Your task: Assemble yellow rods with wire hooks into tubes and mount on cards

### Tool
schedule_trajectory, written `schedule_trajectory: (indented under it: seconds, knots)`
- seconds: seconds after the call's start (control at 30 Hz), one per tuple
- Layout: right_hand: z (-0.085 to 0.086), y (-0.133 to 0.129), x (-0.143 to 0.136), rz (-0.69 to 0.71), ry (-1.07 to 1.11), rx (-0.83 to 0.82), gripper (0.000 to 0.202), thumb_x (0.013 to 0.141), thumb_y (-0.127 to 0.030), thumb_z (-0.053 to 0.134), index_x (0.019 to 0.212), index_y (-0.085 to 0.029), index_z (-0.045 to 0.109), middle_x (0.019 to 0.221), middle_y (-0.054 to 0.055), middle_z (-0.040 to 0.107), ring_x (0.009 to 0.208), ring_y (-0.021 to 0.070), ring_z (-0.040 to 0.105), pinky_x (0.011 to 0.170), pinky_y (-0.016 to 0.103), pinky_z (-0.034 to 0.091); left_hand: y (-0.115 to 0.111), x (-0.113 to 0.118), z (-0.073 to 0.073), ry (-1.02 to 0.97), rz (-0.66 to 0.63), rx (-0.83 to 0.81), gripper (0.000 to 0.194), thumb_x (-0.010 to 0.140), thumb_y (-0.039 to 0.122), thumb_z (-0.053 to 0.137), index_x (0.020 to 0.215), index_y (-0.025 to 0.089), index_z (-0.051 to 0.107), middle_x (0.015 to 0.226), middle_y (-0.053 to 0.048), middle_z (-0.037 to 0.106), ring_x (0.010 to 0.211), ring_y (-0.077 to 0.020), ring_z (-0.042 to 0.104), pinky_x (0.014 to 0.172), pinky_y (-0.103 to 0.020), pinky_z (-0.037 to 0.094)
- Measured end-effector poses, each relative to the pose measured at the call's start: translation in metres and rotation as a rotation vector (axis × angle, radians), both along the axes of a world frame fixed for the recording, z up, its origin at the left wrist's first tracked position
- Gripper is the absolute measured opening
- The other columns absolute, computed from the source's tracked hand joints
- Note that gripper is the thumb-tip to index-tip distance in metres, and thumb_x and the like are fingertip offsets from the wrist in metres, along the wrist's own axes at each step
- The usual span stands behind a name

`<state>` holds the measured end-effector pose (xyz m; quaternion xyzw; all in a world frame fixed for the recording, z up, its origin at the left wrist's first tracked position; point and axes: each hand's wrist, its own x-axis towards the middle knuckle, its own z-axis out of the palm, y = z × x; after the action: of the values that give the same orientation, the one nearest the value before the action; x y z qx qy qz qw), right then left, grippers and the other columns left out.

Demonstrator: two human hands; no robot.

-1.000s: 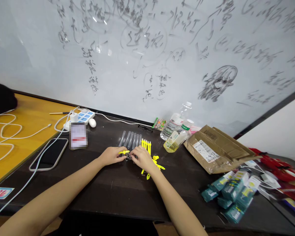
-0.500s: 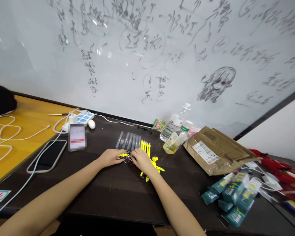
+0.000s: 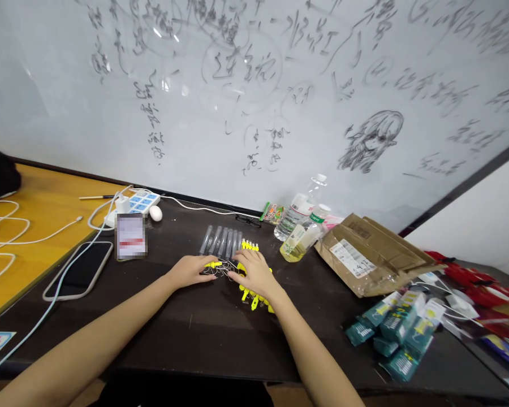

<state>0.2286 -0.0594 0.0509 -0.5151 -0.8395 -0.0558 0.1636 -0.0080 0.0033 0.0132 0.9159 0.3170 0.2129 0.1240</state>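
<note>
My left hand (image 3: pixel 192 270) rests at the left side of a small pile of thin metal wire pieces (image 3: pixel 224 269), its fingers closed around a small yellow plastic piece (image 3: pixel 212 264). On the right of the pile is my right hand (image 3: pixel 251 272), thumb and fingers apart, with nothing visibly held. Several clear tubes (image 3: pixel 221 241) lie side by side just behind the hands. A row of yellow pieces (image 3: pixel 250 245) shows behind my right hand, which partly hides it. More loose yellow parts (image 3: pixel 254 302) lie beneath and in front of that hand.
A phone (image 3: pixel 78 270), a blurred-out card (image 3: pixel 130 237) and a power strip (image 3: pixel 142 202) with cables are at the left. Two bottles (image 3: pixel 297 243), a brown package (image 3: pixel 350 257) and several green boxes (image 3: pixel 402 328) stand or lie at the right.
My right hand has opened and shifted slightly right, over the yellow pieces. More wire shows between the hands. The whole view has shifted slightly.
</note>
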Motion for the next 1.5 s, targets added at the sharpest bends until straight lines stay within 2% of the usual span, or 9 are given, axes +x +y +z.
schedule_trajectory:
  seconds: [0.17, 0.27, 0.33, 0.57, 0.7, 0.9, 1.23, 1.4, 1.5]
  knots:
    - [-0.004, -0.033, 0.022, 0.153, -0.127, -0.127, 0.063, 0.076, -0.061, 0.053, 0.131, -0.030, 0.045, 0.141, 0.008, 0.040, 0.131, 0.0320, 0.031, 0.106, 0.057, 0.015, 0.001, 0.002, -0.002, -0.005, 0.015, -0.024, 0.045, 0.080, 0.054, 0.051, 0.117, 0.027, 0.052, 0.081, 0.003, 0.065, 0.068, -0.0145, 0.061, 0.060, -0.020, 0.037]
    - [-0.016, -0.041, 0.029, 0.191, -0.183, -0.134, 0.054, 0.083, -0.053, 0.049, 0.133, -0.032, 0.043, 0.148, 0.004, 0.030, 0.136, 0.0312, 0.022, 0.108, 0.057, 0.014, 0.002, 0.003, -0.003, -0.005, 0.009, -0.033, 0.045, 0.080, 0.054, 0.051, 0.117, 0.027, 0.052, 0.083, 0.003, 0.066, 0.068, -0.0143, 0.061, 0.060, -0.021, 0.037]
    - [-0.022, -0.040, 0.030, 0.194, -0.206, -0.111, 0.046, 0.089, -0.045, 0.044, 0.132, -0.031, 0.045, 0.148, 0.003, 0.030, 0.137, 0.0299, 0.020, 0.109, 0.055, 0.015, 0.002, 0.004, -0.003, -0.003, 0.014, -0.035, 0.045, 0.081, 0.053, 0.051, 0.117, 0.027, 0.052, 0.082, 0.003, 0.066, 0.068, -0.0142, 0.061, 0.060, -0.021, 0.037]
    - [-0.021, -0.020, 0.031, 0.202, -0.234, -0.039, 0.038, 0.090, -0.035, 0.044, 0.126, -0.025, 0.052, 0.147, 0.008, 0.032, 0.134, 0.0301, 0.028, 0.105, 0.050, 0.030, 0.001, 0.003, -0.003, 0.007, 0.017, -0.017, 0.042, 0.082, 0.051, 0.051, 0.116, 0.027, 0.052, 0.082, 0.003, 0.066, 0.068, -0.0144, 0.062, 0.060, -0.021, 0.038]
    - [-0.024, -0.009, 0.037, 0.213, -0.260, -0.024, 0.037, 0.091, -0.033, 0.042, 0.124, -0.023, 0.052, 0.146, 0.011, 0.032, 0.130, 0.0281, 0.036, 0.103, 0.046, 0.035, 0.005, 0.005, -0.010, -0.014, 0.015, 0.028, 0.043, 0.081, 0.049, 0.053, 0.119, 0.028, 0.051, 0.097, 0.001, 0.066, 0.073, -0.0152, 0.062, 0.065, -0.022, 0.040]
    - [-0.027, 0.008, 0.043, 0.261, -0.258, -0.004, 0.034, 0.091, -0.029, 0.042, 0.122, -0.022, 0.053, 0.144, 0.010, 0.037, 0.128, 0.0245, 0.039, 0.101, 0.042, 0.038, 0.011, 0.008, -0.016, -0.023, 0.033, 0.010, 0.038, 0.083, 0.047, 0.051, 0.117, 0.029, 0.051, 0.084, 0.003, 0.064, 0.072, -0.0145, 0.061, 0.065, -0.021, 0.039]
    - [-0.022, 0.031, 0.055, 0.349, -0.311, -0.002, 0.036, 0.091, -0.030, 0.041, 0.126, -0.023, 0.050, 0.141, 0.010, 0.041, 0.123, 0.0218, 0.044, 0.099, 0.039, 0.037, 0.010, 0.009, -0.012, -0.011, 0.039, 0.017, 0.040, 0.085, 0.045, 0.050, 0.121, 0.029, 0.048, 0.102, 0.000, 0.063, 0.075, -0.0140, 0.061, 0.068, -0.022, 0.042]
    - [-0.021, 0.025, 0.034, 0.367, -0.306, 0.078, 0.033, 0.089, -0.039, 0.046, 0.113, -0.019, 0.057, 0.133, 0.013, 0.048, 0.121, 0.0259, 0.042, 0.097, 0.042, 0.035, 0.006, 0.009, -0.009, -0.038, 0.069, 0.031, 0.036, 0.088, 0.047, 0.043, 0.118, 0.028, 0.051, 0.106, -0.001, 0.063, 0.079, -0.0140, 0.062, 0.069, -0.022, 0.043]
    - [-0.020, 0.017, 0.011, 0.251, -0.273, 0.074, 0.019, 0.087, -0.032, 0.050, 0.094, -0.018, 0.061, 0.106, 0.011, 0.059, 0.104, 0.0250, 0.049, 0.087, 0.039, 0.038, 0.004, 0.009, -0.008, -0.036, 0.077, 0.055, 0.034, 0.090, 0.045, 0.039, 0.117, 0.028, 0.052, 0.105, 0.000, 0.063, 0.077, -0.0136, 0.062, 0.068, -0.022, 0.043]
